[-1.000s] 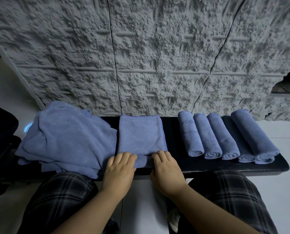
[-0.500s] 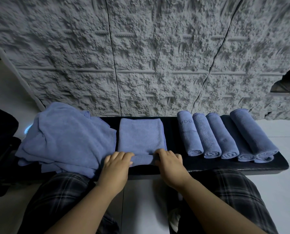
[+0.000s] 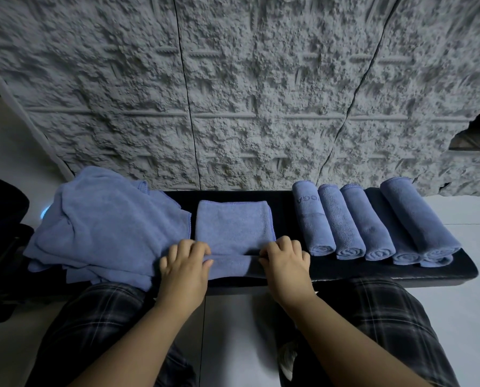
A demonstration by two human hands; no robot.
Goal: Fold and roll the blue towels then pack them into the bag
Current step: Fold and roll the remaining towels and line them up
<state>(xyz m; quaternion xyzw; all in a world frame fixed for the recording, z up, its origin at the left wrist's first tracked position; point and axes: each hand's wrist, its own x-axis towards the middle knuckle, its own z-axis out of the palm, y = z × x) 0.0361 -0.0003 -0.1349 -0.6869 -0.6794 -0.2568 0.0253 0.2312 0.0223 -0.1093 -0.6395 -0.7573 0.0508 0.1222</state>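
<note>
Folded towel (image 3: 234, 230) under both curled hands (image 3: 184, 268).

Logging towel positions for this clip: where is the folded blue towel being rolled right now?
In the head view the folded blue terry towel lies mid-bench on the black padded bench, between the loose blue towel pile to its left and the rolled blue towels to its right.

Five rolled towels (image 3: 370, 222); one folded towel (image 3: 233, 227); one unfolded towel pile (image 3: 107, 219); two hands.
</note>
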